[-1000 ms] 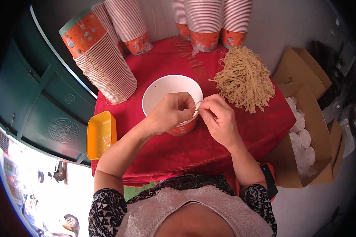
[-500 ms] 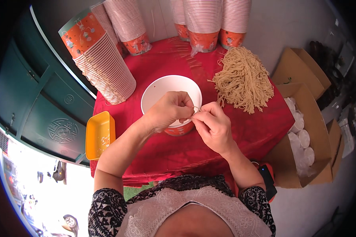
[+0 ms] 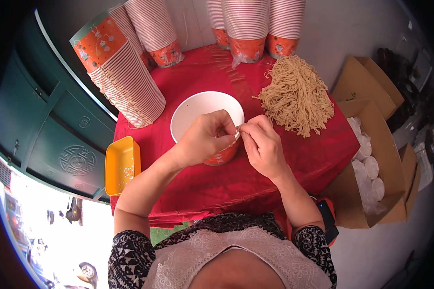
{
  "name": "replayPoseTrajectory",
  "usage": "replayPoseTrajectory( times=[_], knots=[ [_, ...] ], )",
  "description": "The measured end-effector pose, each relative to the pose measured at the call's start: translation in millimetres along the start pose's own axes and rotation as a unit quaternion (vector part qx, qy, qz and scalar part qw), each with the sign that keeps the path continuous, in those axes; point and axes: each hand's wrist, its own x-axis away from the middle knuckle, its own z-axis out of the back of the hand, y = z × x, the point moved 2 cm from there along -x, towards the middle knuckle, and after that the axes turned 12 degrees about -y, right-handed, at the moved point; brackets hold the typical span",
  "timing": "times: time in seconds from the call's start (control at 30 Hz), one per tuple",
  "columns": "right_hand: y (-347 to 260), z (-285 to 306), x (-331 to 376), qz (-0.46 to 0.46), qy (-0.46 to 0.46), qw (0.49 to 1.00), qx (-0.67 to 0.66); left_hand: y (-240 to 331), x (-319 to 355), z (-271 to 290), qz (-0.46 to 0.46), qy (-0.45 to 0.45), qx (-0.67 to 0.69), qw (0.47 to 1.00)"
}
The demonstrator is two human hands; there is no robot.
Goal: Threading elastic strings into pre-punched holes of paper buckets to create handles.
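Note:
A paper bucket (image 3: 205, 104), white inside and orange outside, stands on the red-covered table. In front of its near right rim, my left hand (image 3: 205, 138) pinches a thin piece of string between thumb and fingertips. Fingertip to fingertip with it, my right hand (image 3: 264, 148) also pinches the string, just right of the rim. Most of the string is hidden by my fingers, and I cannot tell whether it is knotted. A heap of beige strings (image 3: 296, 96) lies at the right of the table.
At the left leans a tall stack of paper buckets (image 3: 130, 79) with strings hanging along it. A yellow tray (image 3: 136, 164) with small bits stands at the left edge. Wrapped bucket stacks (image 3: 248, 48) line the back. An open cardboard box (image 3: 390, 164) holds white round pieces at right.
My right hand has shifted slightly up, and its fingers now sit closer to the bucket's rim. My left hand has moved only a little. The bucket stays in place.

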Motion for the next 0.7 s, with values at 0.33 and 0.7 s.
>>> replayPoseTrajectory(
  times=[0.33,0.7],
  knots=[
    [-0.5,-0.1,-0.2,-0.01,-0.011,1.0,0.009,10.5,7.6,-16.2,-0.116,0.108,-0.326,0.932],
    [-0.5,3.7,-5.5,-0.06,-0.059,0.996,-0.036,6.0,10.8,-19.0,-0.11,0.138,-0.28,0.944]
  ],
)
